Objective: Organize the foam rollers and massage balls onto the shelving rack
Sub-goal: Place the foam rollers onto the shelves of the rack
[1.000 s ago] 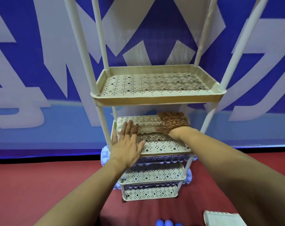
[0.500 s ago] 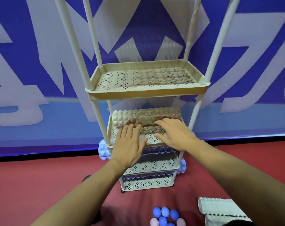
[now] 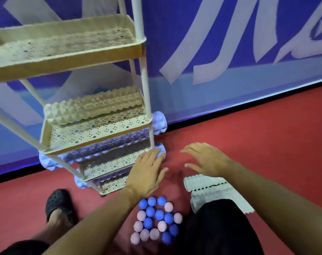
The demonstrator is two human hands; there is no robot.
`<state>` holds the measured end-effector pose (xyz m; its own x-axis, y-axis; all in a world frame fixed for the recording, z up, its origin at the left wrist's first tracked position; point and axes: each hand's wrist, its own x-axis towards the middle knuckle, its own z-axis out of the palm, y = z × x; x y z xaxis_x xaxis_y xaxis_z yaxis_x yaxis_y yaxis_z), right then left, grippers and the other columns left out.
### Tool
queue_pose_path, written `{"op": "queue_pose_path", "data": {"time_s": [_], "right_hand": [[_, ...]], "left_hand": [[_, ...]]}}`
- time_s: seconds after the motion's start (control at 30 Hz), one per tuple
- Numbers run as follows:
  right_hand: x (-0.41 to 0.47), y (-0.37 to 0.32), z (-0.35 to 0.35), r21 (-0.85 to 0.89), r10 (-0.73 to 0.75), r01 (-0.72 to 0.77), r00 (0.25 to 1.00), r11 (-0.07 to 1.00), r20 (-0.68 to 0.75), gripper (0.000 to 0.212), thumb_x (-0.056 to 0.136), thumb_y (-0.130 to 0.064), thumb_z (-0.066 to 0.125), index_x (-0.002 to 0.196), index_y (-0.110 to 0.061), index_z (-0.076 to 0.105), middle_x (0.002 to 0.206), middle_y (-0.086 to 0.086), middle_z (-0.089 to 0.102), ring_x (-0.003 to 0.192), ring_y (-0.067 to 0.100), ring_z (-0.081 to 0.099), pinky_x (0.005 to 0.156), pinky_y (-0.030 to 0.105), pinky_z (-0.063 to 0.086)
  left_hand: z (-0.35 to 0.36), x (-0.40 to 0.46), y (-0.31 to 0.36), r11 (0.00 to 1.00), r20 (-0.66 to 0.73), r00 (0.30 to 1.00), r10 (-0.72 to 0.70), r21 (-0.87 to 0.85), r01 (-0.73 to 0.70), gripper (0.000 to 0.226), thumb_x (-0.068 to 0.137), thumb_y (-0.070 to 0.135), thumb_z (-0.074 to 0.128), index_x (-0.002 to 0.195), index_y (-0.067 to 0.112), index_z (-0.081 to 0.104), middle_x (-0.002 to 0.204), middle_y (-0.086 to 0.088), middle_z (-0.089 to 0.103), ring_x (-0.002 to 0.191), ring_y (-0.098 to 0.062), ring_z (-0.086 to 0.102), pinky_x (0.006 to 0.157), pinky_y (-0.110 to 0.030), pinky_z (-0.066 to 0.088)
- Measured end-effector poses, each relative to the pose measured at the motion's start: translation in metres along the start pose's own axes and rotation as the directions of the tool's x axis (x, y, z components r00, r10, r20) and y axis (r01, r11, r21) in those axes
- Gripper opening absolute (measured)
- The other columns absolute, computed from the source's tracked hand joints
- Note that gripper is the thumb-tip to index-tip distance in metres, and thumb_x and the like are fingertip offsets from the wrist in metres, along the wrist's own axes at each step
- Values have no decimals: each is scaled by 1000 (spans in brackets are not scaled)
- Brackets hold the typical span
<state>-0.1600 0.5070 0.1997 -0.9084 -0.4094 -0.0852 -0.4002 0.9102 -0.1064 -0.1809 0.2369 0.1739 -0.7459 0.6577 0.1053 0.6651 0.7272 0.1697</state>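
A cream shelving rack (image 3: 94, 57) with perforated tiers stands on the left. A beige bumpy foam roller (image 3: 94, 105) lies on its second tier. Lavender rollers (image 3: 159, 122) lie on the lower tiers, their ends sticking out past the rack. On the red floor lies a white foam roller (image 3: 208, 188), partly hidden by my leg. Several blue and pink spiky massage balls (image 3: 156, 220) sit in a cluster below my hands. My left hand (image 3: 147, 172) hovers open by the rack's lower right corner. My right hand (image 3: 206, 159) hovers open above the white roller, holding nothing.
A blue and white banner wall (image 3: 230, 43) runs behind the rack. My foot in a black clog (image 3: 58, 203) rests on the floor left of the rack's base. Red carpet (image 3: 266, 135) spreads to the right.
Both hands have left the beige roller on the second tier and dropped toward the floor. The view has swung right and down, showing the balls and white roller.
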Motion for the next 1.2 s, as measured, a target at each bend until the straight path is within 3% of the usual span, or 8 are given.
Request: {"op": "queue_pose_path", "data": {"time_s": [0.07, 0.23, 0.4, 0.57, 0.9, 1.07, 1.2], "right_hand": [[-20, 25, 27, 22, 71, -75, 990, 997, 121, 66, 93, -68, 31, 144, -29, 44, 137, -4, 52, 125, 22, 51, 106, 40, 42], [-58, 70, 100, 108, 164, -215, 919, 971, 358, 69, 93, -67, 47, 150, -31, 37, 143, -8, 47, 130, 17, 46, 109, 34, 35], [-72, 91, 168, 182, 160, -278, 860, 943, 485, 75, 86, -68, 58, 148, -31, 40, 145, -7, 48, 131, 20, 48, 108, 35, 36], [-72, 88, 225, 191, 155, -336, 773, 922, 615, 83, 80, -69, 64, 149, -33, 38, 151, -6, 45, 138, 19, 41, 112, 34, 30], [-60, 94, 270, 209, 87, -316, 714, 925, 694, 91, 61, -67, 76, 141, -39, 41, 135, -13, 50, 125, 16, 47, 106, 36, 40], [-50, 96, 239, 243, 151, -388, 750, 889, 644, 94, 74, -65, 73, 152, -34, 32, 157, -4, 36, 142, 23, 34, 113, 39, 35], [-34, 90, 178, 333, 190, -442, 794, 833, 578, 89, 75, -63, 74, 150, -33, 37, 140, -6, 42, 135, 25, 39, 103, 36, 40]], "left_hand": [[25, 14, 12, 1000, 54, 999, 3, -6, -3, 56, 101, 51, 37, 143, 16, 51, 148, -6, 49, 135, -28, 45, 112, -45, 37], [78, 47, 35, 999, 153, 987, 45, 5, -46, 62, 101, 54, 26, 149, 19, 42, 157, -3, 37, 141, -26, 36, 118, -40, 22], [131, 68, 39, 997, 256, 964, 72, -5, -73, 63, 101, 56, 25, 150, 17, 39, 156, -8, 37, 141, -29, 37, 116, -45, 32], [173, 77, 28, 997, 302, 950, 77, -17, -75, 62, 103, 56, 26, 152, 19, 32, 159, -7, 31, 143, -29, 32, 117, -46, 30], [209, 75, 11, 999, 371, 927, 44, -21, -39, 69, 101, 59, 20, 156, 17, 22, 156, -10, 31, 139, -28, 34, 116, -44, 29], [187, 78, 16, 997, 337, 939, 65, -54, -50, 71, 99, 62, 21, 155, 19, 25, 156, -6, 30, 138, -26, 33, 116, -43, 29], [147, 84, 23, 991, 334, 933, 129, -70, -112, 78, 94, 72, 21, 152, 20, 29, 149, -3, 39, 134, -26, 38, 112, -43, 34]]}}
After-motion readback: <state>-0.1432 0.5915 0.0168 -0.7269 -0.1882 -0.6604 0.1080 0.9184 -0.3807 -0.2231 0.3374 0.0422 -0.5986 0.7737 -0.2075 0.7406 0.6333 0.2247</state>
